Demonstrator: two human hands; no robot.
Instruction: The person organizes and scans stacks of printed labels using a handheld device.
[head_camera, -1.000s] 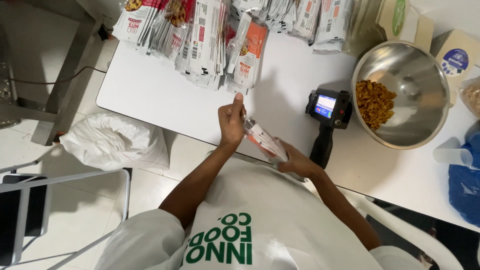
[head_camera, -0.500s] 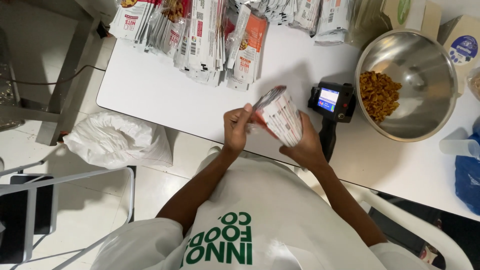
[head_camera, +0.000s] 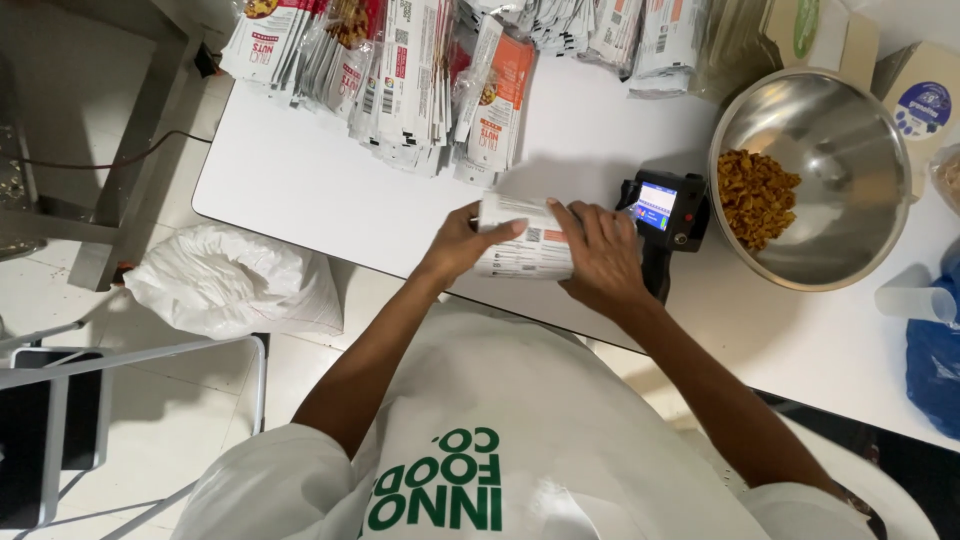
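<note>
Now that the flat printed pouch (head_camera: 525, 240) lies face-up and level between both hands, where half a second ago it was tilted up on edge and a second ago held as a narrow sliver, I judge I've finished turning it over for handling. My left hand (head_camera: 465, 243) grips its left end, thumb on top, fingers curled beneath; my right hand (head_camera: 600, 255) lies spread over its right end, fingers pressing down. Just beyond the right hand stands the handheld printer (head_camera: 665, 215), with the steel bowl of snack mix (head_camera: 860, 190) farther out.
</note>
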